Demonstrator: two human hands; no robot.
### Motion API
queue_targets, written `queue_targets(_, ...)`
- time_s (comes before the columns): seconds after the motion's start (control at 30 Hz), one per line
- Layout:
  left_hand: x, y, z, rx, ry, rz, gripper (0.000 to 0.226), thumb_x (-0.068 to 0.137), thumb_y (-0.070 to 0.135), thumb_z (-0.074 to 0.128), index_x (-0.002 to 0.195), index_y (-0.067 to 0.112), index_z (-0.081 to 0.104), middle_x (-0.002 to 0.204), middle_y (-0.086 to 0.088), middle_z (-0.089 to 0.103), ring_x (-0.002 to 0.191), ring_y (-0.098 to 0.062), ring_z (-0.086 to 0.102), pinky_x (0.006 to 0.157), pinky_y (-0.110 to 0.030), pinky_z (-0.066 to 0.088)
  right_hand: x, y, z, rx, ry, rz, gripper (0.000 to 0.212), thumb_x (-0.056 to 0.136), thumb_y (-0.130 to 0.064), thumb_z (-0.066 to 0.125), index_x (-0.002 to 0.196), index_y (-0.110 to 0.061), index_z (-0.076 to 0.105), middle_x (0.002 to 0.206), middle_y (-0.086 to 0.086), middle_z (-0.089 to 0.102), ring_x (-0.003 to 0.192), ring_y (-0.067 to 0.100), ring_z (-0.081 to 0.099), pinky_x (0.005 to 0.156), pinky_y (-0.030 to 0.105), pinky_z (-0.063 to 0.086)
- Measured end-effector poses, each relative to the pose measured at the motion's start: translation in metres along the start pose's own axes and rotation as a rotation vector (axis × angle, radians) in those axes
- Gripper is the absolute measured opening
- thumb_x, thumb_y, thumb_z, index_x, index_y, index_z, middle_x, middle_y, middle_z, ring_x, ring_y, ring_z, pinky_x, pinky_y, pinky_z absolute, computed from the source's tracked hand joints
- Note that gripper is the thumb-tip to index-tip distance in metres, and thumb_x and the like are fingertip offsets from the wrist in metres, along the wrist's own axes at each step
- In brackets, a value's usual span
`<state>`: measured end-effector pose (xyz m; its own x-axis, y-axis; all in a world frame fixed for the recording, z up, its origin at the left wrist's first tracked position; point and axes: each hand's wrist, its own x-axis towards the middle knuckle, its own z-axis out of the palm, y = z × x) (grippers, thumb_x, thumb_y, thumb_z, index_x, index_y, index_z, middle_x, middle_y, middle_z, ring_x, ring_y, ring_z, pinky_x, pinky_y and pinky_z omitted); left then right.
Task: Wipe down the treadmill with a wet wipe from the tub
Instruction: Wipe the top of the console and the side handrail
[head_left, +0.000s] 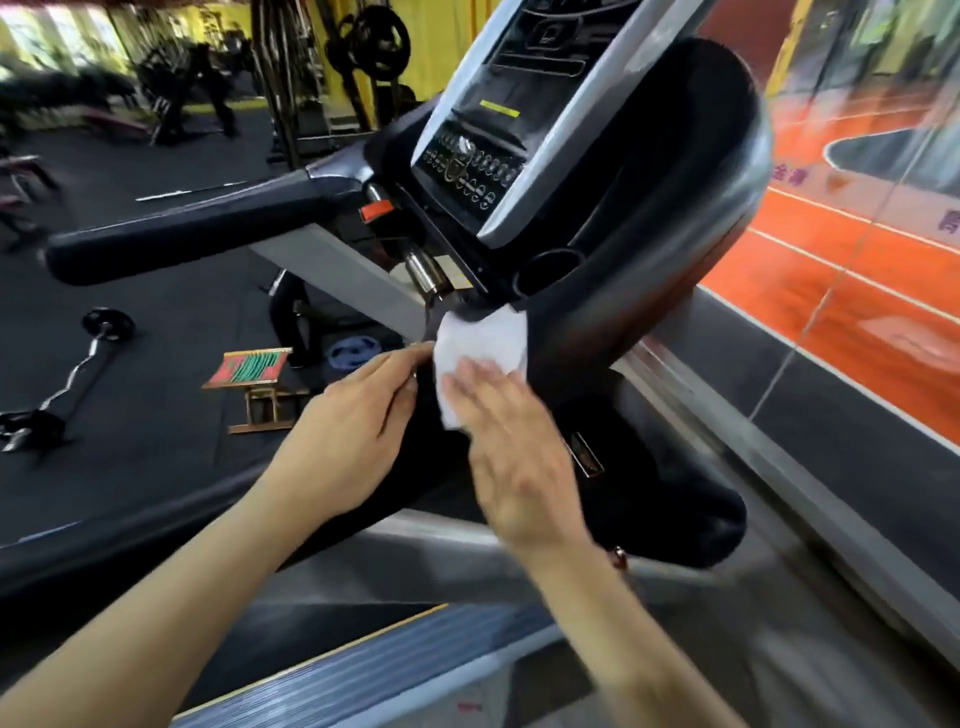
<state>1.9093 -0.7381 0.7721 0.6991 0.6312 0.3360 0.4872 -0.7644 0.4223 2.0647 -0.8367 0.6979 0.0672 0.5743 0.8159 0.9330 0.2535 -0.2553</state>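
A white wet wipe (480, 345) lies against the treadmill's black right handrail (670, 483), just below the console (498, 130). My right hand (511, 447) presses on the wipe's lower edge with straight fingers. To its left, my left hand (348, 436) holds the black rail near the wipe's left edge, fingers bent around it. The left handrail (197, 234) sticks out toward the left. No tub is in view.
A cup holder (558, 265) sits in the console's lower rim above the wipe. On the dark gym floor to the left lie a curl barbell (67, 384), a blue weight plate (350, 356) and a small folding stool (254, 374). An orange wall runs along the right.
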Motion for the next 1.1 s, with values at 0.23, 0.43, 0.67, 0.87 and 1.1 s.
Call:
queue_targets(0.23, 0.002, 0.012, 0.009, 0.114, 0.030, -0.006, 0.043, 0.105, 0.042, 0.039, 0.139, 0.020, 0.052, 0.135, -0.010, 0.061, 0.121, -0.035, 0.058, 0.096, -0.044, 0.043, 0.052, 0.085, -0.086, -0.095, -0.038, 0.166, 0.043, 0.101, 0.001, 0.042, 0.142, -0.004, 0.054, 0.151, 0.013, 0.048, 0.146, 0.024, 0.038, 0.122, 0.031, 0.026)
queue_targets(0.43, 0.022, 0.033, 0.028, 0.139, 0.113, 0.092, 0.047, 0.105, 0.034, 0.042, 0.148, 0.014, 0.044, 0.144, -0.013, 0.053, 0.125, -0.039, 0.055, 0.100, -0.049, 0.046, 0.052, 0.078, -0.085, -0.081, -0.023, 0.220, 0.049, 0.101, 0.004, 0.044, 0.148, -0.007, 0.048, 0.157, 0.009, 0.041, 0.151, 0.019, 0.028, 0.124, 0.039, 0.026)
queue_targets(0.67, 0.038, 0.050, 0.040, 0.196, 0.152, 0.123, 0.053, 0.107, 0.037, 0.040, 0.155, 0.016, 0.037, 0.155, -0.008, 0.046, 0.136, -0.028, 0.050, 0.109, -0.042, 0.043, 0.047, 0.069, -0.073, -0.097, 0.052, 0.176, 0.042, 0.105, -0.006, 0.047, 0.147, -0.007, 0.048, 0.157, 0.008, 0.041, 0.151, 0.018, 0.028, 0.122, 0.042, 0.029)
queue_targets(0.87, 0.062, 0.072, 0.052, 0.245, 0.194, 0.172, 0.056, 0.104, 0.044, 0.035, 0.153, 0.015, 0.042, 0.151, -0.006, 0.052, 0.137, -0.023, 0.052, 0.113, -0.038, 0.043, 0.064, 0.099, -0.078, -0.097, 0.178, -0.041, 0.031, 0.096, -0.003, 0.064, 0.127, -0.006, 0.068, 0.136, 0.005, 0.063, 0.135, 0.017, 0.052, 0.110, 0.044, 0.045)
queue_targets(1.1, 0.111, 0.137, 0.078, 0.290, 0.277, 0.160, 0.058, 0.104, 0.047, 0.034, 0.152, 0.015, 0.042, 0.145, 0.001, 0.056, 0.125, -0.015, 0.059, 0.101, -0.028, 0.049, 0.112, 0.194, -0.129, 0.025, 0.193, -0.061, 0.028, 0.100, -0.004, 0.059, 0.125, -0.008, 0.069, 0.136, 0.001, 0.062, 0.139, 0.014, 0.047, 0.113, 0.045, 0.040)
